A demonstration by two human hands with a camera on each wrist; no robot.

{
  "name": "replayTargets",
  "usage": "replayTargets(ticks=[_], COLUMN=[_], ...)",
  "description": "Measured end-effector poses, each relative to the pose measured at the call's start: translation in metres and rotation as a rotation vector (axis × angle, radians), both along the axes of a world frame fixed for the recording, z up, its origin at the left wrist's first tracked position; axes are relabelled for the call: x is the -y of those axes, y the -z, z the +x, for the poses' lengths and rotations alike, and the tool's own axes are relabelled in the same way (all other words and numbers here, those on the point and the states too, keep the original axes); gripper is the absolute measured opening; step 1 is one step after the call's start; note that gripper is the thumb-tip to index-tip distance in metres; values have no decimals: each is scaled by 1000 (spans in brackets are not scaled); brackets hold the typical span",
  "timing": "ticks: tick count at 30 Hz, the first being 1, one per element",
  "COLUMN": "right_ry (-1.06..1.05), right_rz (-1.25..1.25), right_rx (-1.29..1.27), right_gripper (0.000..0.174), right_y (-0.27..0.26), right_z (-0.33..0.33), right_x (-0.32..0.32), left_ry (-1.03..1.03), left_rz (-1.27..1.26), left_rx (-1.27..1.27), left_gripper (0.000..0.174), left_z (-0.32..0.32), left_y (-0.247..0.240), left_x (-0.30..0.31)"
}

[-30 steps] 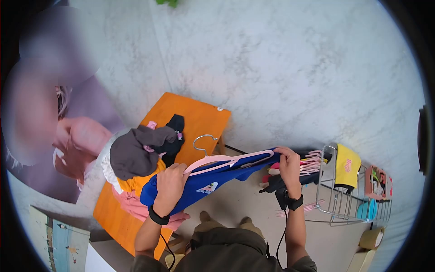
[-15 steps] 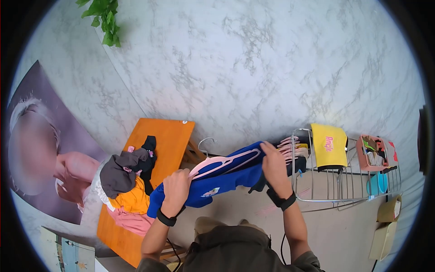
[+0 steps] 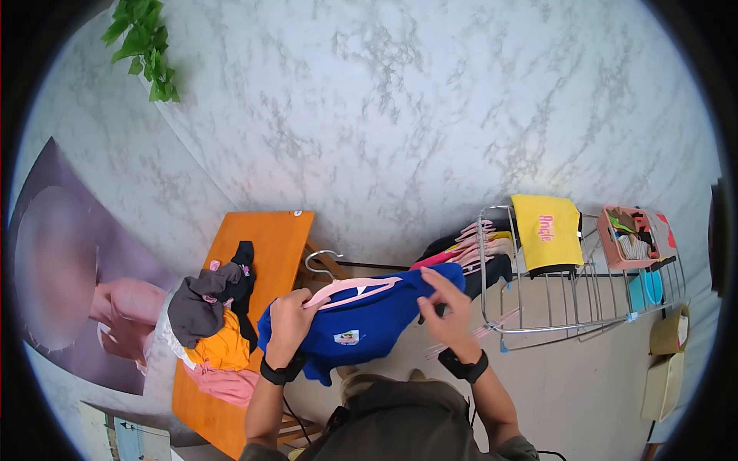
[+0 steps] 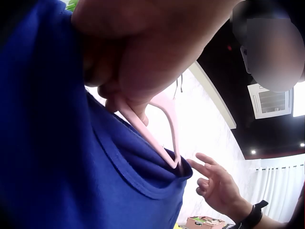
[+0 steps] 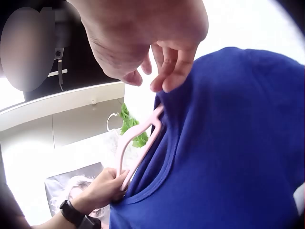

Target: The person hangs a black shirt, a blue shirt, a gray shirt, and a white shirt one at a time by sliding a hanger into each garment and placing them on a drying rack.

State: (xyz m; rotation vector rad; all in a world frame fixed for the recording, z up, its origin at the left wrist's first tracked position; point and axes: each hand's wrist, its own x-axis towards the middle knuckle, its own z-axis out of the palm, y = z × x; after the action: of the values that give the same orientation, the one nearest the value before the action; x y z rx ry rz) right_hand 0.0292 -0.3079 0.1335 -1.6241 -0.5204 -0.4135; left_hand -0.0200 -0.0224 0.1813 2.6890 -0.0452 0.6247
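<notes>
A blue T-shirt (image 3: 369,326) with a small printed patch hangs on a pink clothes hanger (image 3: 334,288), its metal hook upward, in front of the body. My left hand (image 3: 288,326) grips the hanger near the shirt's left shoulder; in the left wrist view its fingers curl round the pink bar (image 4: 147,137) beside the collar. The right hand (image 3: 450,315) is at the other shoulder with its fingers spread and thumb apart. In the right wrist view, those fingertips (image 5: 171,85) are right at the blue cloth, and the hanger's far end goes inside the collar.
An orange table (image 3: 265,238) at the left bears a heap of clothes (image 3: 219,342). On the right stands a metal drying rack (image 3: 530,329) with a yellow garment (image 3: 546,230) and a pink basket (image 3: 613,250). Several garments on pink hangers (image 3: 469,250) hang at its near end.
The right hand has gone from pinching the shirt's shoulder to spread fingers beside it. The shirt now hangs lower and shows more of its front. The head view has shifted toward the rack.
</notes>
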Motion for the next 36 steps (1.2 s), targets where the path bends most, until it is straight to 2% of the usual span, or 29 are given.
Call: replayTargets(ticks=[1, 3, 4, 5, 7, 8, 11, 13, 15, 16, 17, 19, 23, 24, 26, 27, 29, 33, 36], right_ry=[68, 229, 248, 238, 157, 161, 71, 24, 31, 52, 42, 64, 33, 25, -18, -24, -43, 9, 92], right_rz=[-16, -212, -290, -294, -539, -583, -663, -624, -621, -578, -571, -616, -686, -688, -735, -733, -737, -745, -749], right_rx=[-50, 255, 300, 300, 305, 306, 282, 298, 317, 339, 337, 335, 295, 292, 284, 280, 227, 171, 171], right_gripper=[37, 36, 34, 34, 32, 27, 21, 17, 16, 18, 18, 17, 22, 22, 21, 21, 26, 21, 18], right_y=[-7, -14, -23, -24, -26, -18, -12, -7, -9, -10, -9, -10, -8, -7, -6, -5, -3, 3, 7], right_z=[0, 14, 16, 15, 15, 18, 19, 21, 21, 21, 20, 20, 14, 11, 3, -2, -10, -11, -10], right_x=[9, 21, 22, 19, 14, 13, 15, 16, 18, 18, 20, 28, 39, 39, 36, 34, 32, 36, 40], left_ry=[1, -7, 18, 44, 85, 129, 123, 121, 245, 273, 262, 262, 86, 80, -122, -127, -273, -242, -214], left_rz=[-30, -66, -140, -214, -266, -313, -240, -285, -475, -348, -345, 8, -28, -32, 27, 29, -75, -59, -48], left_rx=[-40, -88, -114, -136, -145, -156, -227, -285, -299, -323, -326, -71, -249, -254, -218, -224, -210, -78, -44], left_gripper=[30, 33, 34, 36, 36, 37, 36, 33, 27, 23, 23, 25, 25, 25, 23, 23, 18, 16, 19], left_z=[0, -2, -2, -3, -3, -4, -9, -17, -21, -24, -27, -30, -35, -37, -36, -36, -33, -32, -35], left_y=[1, 2, 1, 2, 10, 14, 19, 16, 22, 27, 37, 50, 63, 69, 84, 90, 100, 116, 105], left_x=[-1, 2, 7, 11, 12, 11, 8, 4, -3, -14, -22, -32, -27, -24, -20, -18, -13, -11, -3])
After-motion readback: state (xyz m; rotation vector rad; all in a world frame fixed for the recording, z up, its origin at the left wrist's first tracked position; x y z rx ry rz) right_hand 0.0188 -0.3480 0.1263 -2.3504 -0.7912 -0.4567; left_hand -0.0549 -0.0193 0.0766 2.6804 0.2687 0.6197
